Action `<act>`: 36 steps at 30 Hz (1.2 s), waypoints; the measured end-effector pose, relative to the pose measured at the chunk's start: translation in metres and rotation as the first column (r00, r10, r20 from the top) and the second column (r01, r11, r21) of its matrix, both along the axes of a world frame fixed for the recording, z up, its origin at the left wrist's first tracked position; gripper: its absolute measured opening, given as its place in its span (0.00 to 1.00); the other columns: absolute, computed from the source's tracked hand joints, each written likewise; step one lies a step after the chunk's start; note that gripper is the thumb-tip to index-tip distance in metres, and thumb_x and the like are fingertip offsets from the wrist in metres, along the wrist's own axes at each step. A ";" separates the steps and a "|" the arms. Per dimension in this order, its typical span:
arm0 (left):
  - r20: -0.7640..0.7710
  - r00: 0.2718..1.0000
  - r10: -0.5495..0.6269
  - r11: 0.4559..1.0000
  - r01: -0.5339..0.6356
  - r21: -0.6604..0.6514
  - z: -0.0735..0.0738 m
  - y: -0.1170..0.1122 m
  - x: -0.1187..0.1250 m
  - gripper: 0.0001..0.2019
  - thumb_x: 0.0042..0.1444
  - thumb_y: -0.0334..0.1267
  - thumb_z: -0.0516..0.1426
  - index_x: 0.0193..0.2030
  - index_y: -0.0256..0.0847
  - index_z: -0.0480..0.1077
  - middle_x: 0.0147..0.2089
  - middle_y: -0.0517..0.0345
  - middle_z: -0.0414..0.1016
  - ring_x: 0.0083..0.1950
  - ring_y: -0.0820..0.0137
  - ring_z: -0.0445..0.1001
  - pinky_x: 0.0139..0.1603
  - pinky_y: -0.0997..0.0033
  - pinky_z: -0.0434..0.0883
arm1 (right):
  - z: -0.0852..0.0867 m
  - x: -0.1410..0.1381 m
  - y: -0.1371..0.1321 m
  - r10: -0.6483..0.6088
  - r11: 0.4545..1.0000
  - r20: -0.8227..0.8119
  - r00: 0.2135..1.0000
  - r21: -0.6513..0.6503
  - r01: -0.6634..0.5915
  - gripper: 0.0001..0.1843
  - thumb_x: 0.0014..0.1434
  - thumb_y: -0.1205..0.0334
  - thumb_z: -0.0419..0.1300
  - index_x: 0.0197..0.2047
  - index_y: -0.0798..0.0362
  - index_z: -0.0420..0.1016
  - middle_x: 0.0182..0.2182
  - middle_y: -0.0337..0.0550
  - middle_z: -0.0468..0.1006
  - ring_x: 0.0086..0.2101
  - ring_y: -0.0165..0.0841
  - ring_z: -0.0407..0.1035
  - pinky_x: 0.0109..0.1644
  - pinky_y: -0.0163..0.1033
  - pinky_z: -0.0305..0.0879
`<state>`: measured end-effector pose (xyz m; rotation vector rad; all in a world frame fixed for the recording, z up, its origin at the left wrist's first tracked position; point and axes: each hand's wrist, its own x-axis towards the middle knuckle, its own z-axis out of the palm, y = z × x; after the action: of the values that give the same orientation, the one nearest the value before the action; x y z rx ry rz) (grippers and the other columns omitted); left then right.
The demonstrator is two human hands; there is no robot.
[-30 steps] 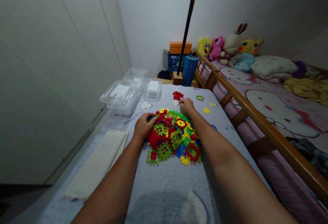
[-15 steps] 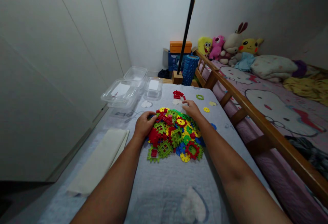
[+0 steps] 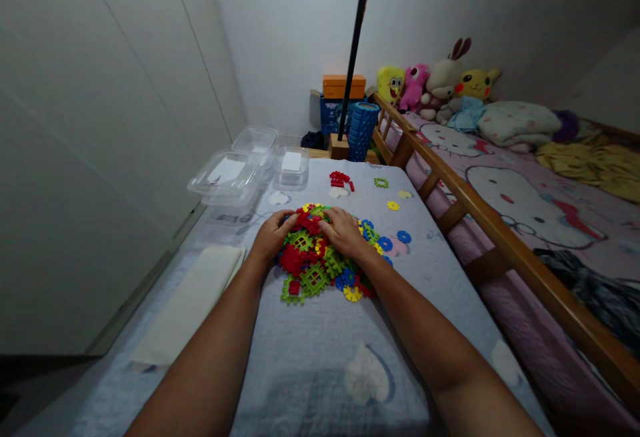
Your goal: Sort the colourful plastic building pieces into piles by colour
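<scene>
A heap of plastic interlocking building pieces (image 3: 314,278) in red, green, yellow and blue lies on the cloth-covered table. My left hand (image 3: 273,235) rests against the heap's left side, fingers loosely spread and thumb over the edge pieces. Across the top of the heap lies my right hand (image 3: 344,231), its thumb and fingers apart and touching pieces next to some red ones (image 3: 307,221). Neither hand visibly lifts a piece. Beyond the heap sits a small group of red pieces (image 3: 340,179). A green square piece (image 3: 381,183) and a yellow flower-shaped disc (image 3: 393,206) lie separately to its right.
Clear plastic containers (image 3: 225,180) with white paper labels stand at the back left. A folded cream cloth (image 3: 193,307) lies left of my arm. A wooden bed rail (image 3: 450,213) runs along the right. A black pole (image 3: 353,57) rises behind the table.
My right hand has come back from beside the small red group onto the heap. One more short red piece lies at that group. My left hand stays at the heap's left side.
</scene>
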<state>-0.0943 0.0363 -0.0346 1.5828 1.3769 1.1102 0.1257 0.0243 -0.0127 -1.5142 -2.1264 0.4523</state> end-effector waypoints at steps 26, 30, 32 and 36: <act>-0.068 0.997 0.045 0.999 -0.043 0.026 -0.003 -0.003 0.002 0.24 0.53 0.57 0.59 0.47 0.40 0.79 0.47 0.49 0.83 0.50 0.57 0.78 0.54 0.58 0.74 | -0.006 0.114 -0.019 -0.302 0.952 -0.112 0.947 -0.088 0.294 0.21 0.51 0.64 0.66 0.50 0.52 0.79 0.41 0.43 0.79 0.38 0.34 0.72 0.45 0.38 0.67; -0.063 0.997 0.039 0.999 -0.037 0.031 -0.006 -0.002 0.001 0.24 0.53 0.57 0.59 0.47 0.41 0.79 0.46 0.50 0.83 0.50 0.57 0.78 0.52 0.59 0.75 | 0.004 0.118 -0.007 -0.341 0.939 -0.348 0.873 -0.170 0.299 0.09 0.50 0.62 0.64 0.37 0.52 0.77 0.31 0.37 0.77 0.30 0.31 0.69 0.35 0.35 0.65; -0.059 0.998 0.036 0.999 -0.034 0.034 -0.006 -0.001 0.001 0.24 0.53 0.57 0.59 0.47 0.41 0.79 0.46 0.50 0.83 0.50 0.57 0.79 0.52 0.59 0.75 | 0.010 0.122 0.004 -0.374 0.928 -0.445 0.814 -0.185 0.325 0.06 0.48 0.62 0.65 0.31 0.53 0.74 0.27 0.36 0.75 0.28 0.29 0.68 0.31 0.33 0.63; -0.062 0.997 0.041 0.999 -0.039 0.032 -0.005 -0.001 0.002 0.24 0.54 0.58 0.59 0.47 0.41 0.79 0.47 0.50 0.83 0.51 0.56 0.78 0.52 0.59 0.75 | 0.016 0.132 0.034 -0.498 0.866 -0.579 0.646 -0.294 0.404 0.07 0.48 0.64 0.65 0.30 0.52 0.69 0.21 0.31 0.69 0.20 0.26 0.64 0.23 0.30 0.58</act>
<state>-0.0926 0.0351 -0.0397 1.6303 1.4451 1.1188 0.2577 0.0581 0.0035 -1.5959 -1.1477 0.8041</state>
